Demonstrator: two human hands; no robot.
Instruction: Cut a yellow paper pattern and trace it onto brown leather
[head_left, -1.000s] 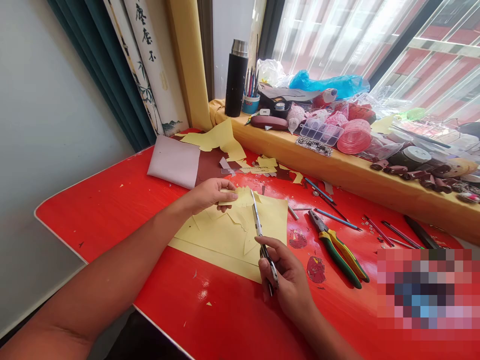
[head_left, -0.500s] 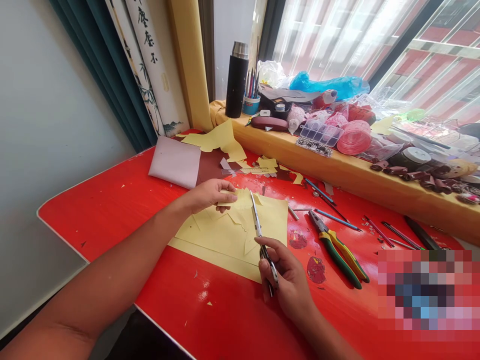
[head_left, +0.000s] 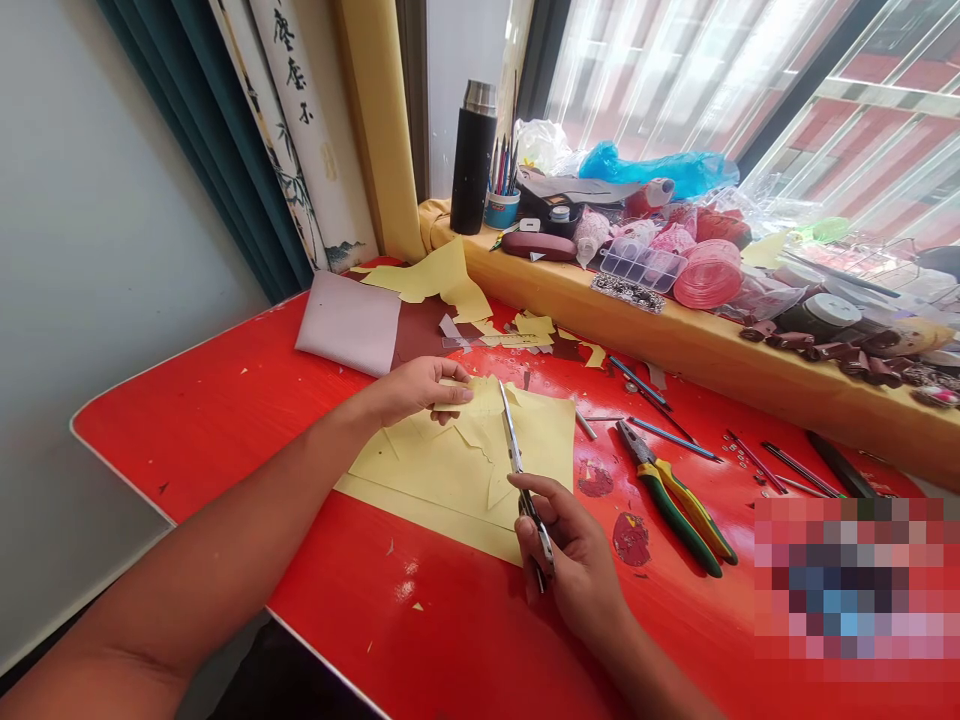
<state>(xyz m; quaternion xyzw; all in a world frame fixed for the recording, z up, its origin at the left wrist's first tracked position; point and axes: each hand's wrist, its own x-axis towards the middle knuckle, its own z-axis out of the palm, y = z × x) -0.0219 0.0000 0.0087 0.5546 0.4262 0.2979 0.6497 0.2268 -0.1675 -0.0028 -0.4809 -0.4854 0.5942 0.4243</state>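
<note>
My left hand (head_left: 427,388) is closed on a small piece of yellow paper (head_left: 454,396), pinched between thumb and fingers. In my right hand (head_left: 564,540) is a pair of scissors (head_left: 516,450), its blades pointing away from me, tips close to the edge of the held piece. I cannot tell whether the blades touch it. Beneath both hands lie yellow paper sheets (head_left: 427,505), with several cut scraps on top.
Pliers (head_left: 679,505) lie right of the paper, with several pencils (head_left: 675,437) beyond. Behind are paper scraps (head_left: 536,327), a folded pale sheet (head_left: 351,322) and a larger yellow offcut (head_left: 439,275). A cluttered sill holds a black flask (head_left: 472,165) and a plastic box (head_left: 641,265).
Hardly anything differs. The whole view has shifted very slightly, while both hands, the scissors and the paper keep about the same places.
</note>
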